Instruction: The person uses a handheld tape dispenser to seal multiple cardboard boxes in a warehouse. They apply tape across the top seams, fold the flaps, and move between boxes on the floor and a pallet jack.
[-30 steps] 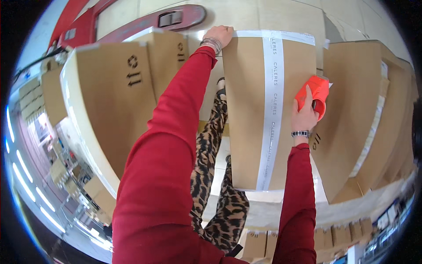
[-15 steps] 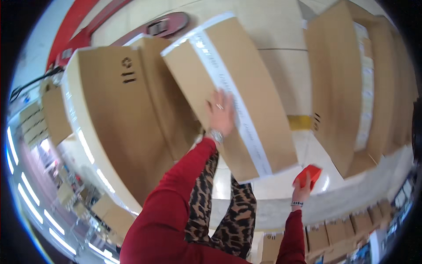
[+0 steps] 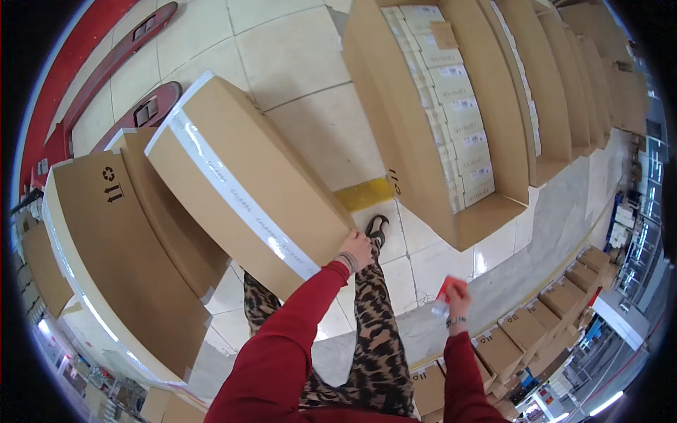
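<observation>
A long cardboard carton [image 3: 247,166] lies at a slant before me, with a strip of clear tape [image 3: 233,201] along its top seam. My left hand [image 3: 358,248] grips the carton's near right edge, fingers curled over it. Away from the box, at the lower right, my right hand [image 3: 458,296] is closed around a small red tape dispenser [image 3: 444,290] with a clear part at its lower end; the fingers hide much of it.
To the left stands an opened carton [image 3: 106,233] with flaps up. At right an open carton [image 3: 381,120] holds several white boxes [image 3: 462,120], with more open cartons [image 3: 564,92] behind. Closed cartons [image 3: 497,349] line the lower right. Red pallet-jack forks [image 3: 151,106] lie at upper left.
My left hand has slid from the carton's taped top to its near right edge. The view has shifted, so the carton appears further left. My right hand still holds the red dispenser, now turned differently.
</observation>
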`<state>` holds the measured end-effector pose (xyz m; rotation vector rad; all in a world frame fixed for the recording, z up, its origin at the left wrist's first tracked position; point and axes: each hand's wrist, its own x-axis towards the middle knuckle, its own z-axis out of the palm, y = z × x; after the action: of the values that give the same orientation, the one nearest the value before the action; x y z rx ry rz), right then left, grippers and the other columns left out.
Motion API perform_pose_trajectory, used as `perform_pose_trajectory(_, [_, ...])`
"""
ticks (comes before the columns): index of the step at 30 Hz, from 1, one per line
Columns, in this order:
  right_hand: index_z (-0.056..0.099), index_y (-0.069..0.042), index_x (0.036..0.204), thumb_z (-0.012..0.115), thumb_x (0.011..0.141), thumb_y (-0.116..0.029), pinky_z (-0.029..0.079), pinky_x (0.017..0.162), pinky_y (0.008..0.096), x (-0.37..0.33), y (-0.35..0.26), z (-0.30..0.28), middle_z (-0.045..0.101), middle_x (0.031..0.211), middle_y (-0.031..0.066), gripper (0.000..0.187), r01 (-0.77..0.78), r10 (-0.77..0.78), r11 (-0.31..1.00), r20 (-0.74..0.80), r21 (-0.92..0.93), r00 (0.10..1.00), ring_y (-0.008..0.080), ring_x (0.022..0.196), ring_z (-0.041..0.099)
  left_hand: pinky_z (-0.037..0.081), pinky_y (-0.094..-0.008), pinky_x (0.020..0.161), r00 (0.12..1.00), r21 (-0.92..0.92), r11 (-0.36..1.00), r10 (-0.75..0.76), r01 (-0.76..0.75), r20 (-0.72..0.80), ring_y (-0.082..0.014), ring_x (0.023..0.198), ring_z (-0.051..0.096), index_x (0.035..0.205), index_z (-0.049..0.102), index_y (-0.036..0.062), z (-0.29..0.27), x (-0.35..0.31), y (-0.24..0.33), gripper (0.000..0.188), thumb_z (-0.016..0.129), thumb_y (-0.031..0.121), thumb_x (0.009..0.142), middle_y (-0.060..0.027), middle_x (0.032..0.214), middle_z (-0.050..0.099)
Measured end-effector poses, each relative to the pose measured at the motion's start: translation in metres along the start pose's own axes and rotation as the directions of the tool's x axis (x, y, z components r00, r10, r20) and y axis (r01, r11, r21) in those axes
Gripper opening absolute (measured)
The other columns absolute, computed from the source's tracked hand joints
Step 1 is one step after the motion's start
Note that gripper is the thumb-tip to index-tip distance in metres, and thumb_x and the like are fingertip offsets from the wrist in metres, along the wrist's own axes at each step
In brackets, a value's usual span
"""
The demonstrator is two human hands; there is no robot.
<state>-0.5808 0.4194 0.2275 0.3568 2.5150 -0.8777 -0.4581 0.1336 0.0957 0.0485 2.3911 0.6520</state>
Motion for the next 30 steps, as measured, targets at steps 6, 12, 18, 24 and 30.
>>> perform_pose_trajectory(6, [0.064,0.003,0.098,0.059,0.086,-0.028,0.044,0.071,0.0235,0.106,-0.054,-0.041,0.063,0.085,0.0033,0.034,-0.061,0.056,0.991,0.045,0.117,0.997,0.0090,0.077,0.054,0.029,-0.0393,0.095,1.000,0.039,0.999,-0.008,0.008,-0.012,-0.0222,0.107,0.043,0.097,0.063,0.0071,0.016,-0.025,0.010,0.040,0.048,0.041,0.082,-0.0049,0.105,0.057])
perform_pose_trajectory(12, [0.063,0.005,0.099,0.057,0.086,-0.037,0.044,0.071,0.0234,0.159,-0.079,-0.055,0.063,0.087,0.0051,0.044,0.015,-0.032,0.989,0.113,0.149,0.993,0.0090,0.079,0.054,0.038,-0.0411,0.092,0.864,-0.064,0.948,-0.255,0.313,0.435,-0.0307,0.102,0.053,0.098,0.065,0.0067,0.057,-0.089,0.023,0.033,0.049,0.030,0.081,-0.0124,0.104,0.061])
perform_pose_trajectory(18, [0.061,0.006,0.090,0.069,0.074,-0.021,0.049,0.059,0.0290,0.172,-0.041,0.011,0.064,0.086,0.0104,0.032,-0.100,0.071,0.982,0.180,0.161,0.981,0.0166,0.069,0.060,0.045,-0.0418,0.085,0.837,-0.126,0.866,-0.415,0.483,0.357,-0.0334,0.092,0.059,0.091,0.065,0.0040,-0.013,-0.068,-0.064,0.039,0.049,0.039,0.083,-0.0188,0.098,0.062])
perform_pose_trajectory(24, [0.059,0.003,0.094,0.067,0.068,-0.008,0.051,0.059,0.0336,0.169,-0.036,0.044,0.065,0.084,0.0128,0.029,-0.145,0.142,0.965,0.032,0.218,0.989,0.0230,0.073,0.063,0.048,-0.0323,0.050,0.515,-0.900,0.219,-0.857,0.376,0.006,-0.0198,0.052,0.060,0.071,0.064,0.0008,-0.225,0.041,-0.144,0.060,0.040,0.054,0.087,-0.0070,0.055,0.059])
perform_pose_trajectory(30, [0.059,-0.001,0.103,0.062,0.071,-0.011,0.049,0.074,0.0345,0.168,-0.021,0.041,0.065,0.096,0.0132,0.034,-0.189,0.189,0.980,-0.010,-0.061,0.982,0.0248,0.087,0.063,0.048,-0.0290,0.048,0.561,-0.871,0.314,-0.826,0.378,-0.055,-0.0173,0.052,0.059,0.071,0.063,-0.0031,-0.379,0.132,-0.137,0.066,0.052,0.062,0.075,-0.0116,0.062,0.061])
